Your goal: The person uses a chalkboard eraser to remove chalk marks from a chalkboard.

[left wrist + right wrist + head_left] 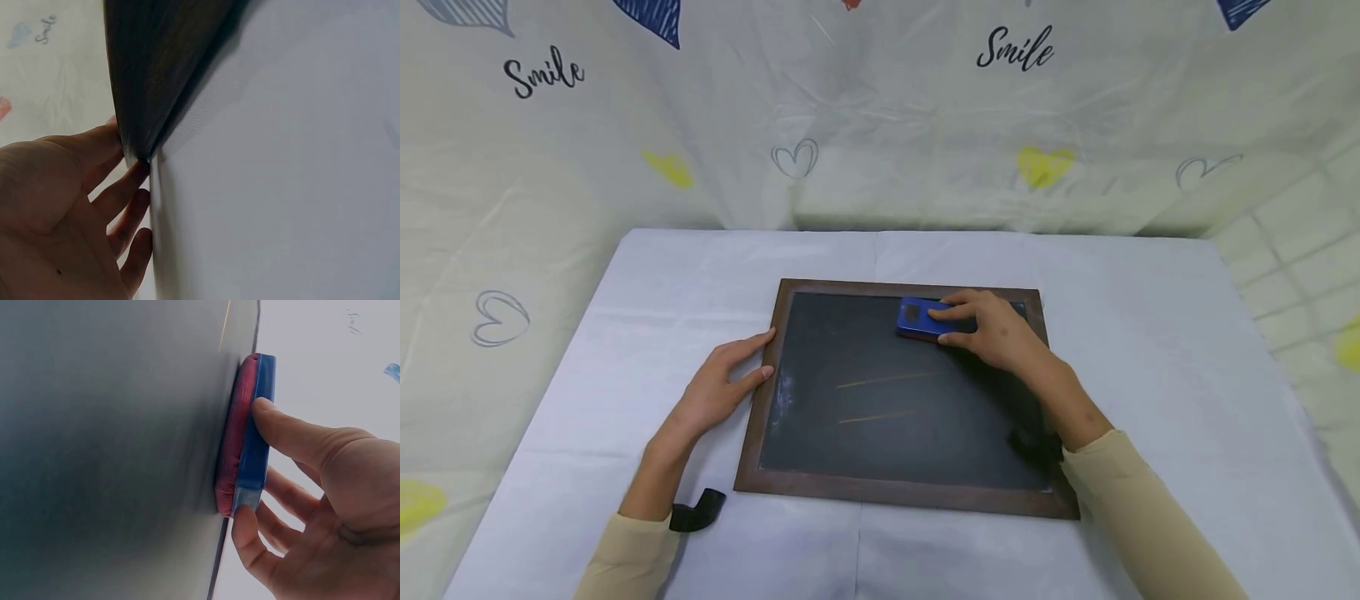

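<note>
A blackboard [880, 450] in a brown wooden frame lies flat on the white-covered table. Two thin yellowish chalk lines [880, 417] run across its middle, and a whitish smudge marks the left side. Near the board's upper right, my right hand [1000, 333] grips a blue chalkboard eraser [916, 315] between thumb and fingers. In the right wrist view, the eraser's red pad [232, 440] faces the dark surface. My left hand [711, 396] touches the frame's left edge with thumb and fingertips, its fingers fairly straight. The left wrist view has those fingertips against the frame's side [169, 56].
The white table cover [1150, 350] extends around the board. Behind the table hangs a pale curtain [887, 108] printed with hearts and the word Smile. A black strap end [700, 510] sticks out by the left sleeve.
</note>
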Action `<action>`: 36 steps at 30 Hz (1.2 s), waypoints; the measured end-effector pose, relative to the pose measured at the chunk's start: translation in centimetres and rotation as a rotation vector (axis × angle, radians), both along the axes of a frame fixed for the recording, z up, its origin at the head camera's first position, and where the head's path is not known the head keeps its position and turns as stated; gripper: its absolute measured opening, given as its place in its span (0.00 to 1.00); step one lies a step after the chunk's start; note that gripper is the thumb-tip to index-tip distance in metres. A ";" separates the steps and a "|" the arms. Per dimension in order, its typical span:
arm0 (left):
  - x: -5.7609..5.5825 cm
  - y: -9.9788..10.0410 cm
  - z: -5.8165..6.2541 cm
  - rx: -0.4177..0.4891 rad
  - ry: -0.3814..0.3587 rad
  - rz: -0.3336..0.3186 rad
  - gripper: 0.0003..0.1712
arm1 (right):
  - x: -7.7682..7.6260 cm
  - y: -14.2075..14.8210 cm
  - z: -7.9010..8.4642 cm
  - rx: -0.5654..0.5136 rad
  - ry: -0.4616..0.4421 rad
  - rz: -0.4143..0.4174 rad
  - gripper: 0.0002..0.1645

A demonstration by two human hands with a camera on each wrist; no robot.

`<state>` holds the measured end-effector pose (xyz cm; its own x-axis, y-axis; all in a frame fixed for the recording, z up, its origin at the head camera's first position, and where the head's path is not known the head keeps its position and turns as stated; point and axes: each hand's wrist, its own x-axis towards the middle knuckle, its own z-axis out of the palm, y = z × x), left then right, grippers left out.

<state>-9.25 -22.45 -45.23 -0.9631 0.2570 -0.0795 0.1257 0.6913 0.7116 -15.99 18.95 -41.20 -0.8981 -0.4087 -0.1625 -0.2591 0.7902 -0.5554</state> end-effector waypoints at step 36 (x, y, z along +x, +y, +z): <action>0.0 -0.2 -0.5 0.007 0.022 -0.016 0.35 | 1.8 2.9 -0.3 -0.003 0.038 -0.050 0.27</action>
<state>-9.21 -22.67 -45.70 -0.9605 0.2725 -0.0566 0.1520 0.6841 0.7134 -14.15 21.89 -41.53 -0.9230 -0.3632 -0.1268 -0.2401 0.8014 -0.5479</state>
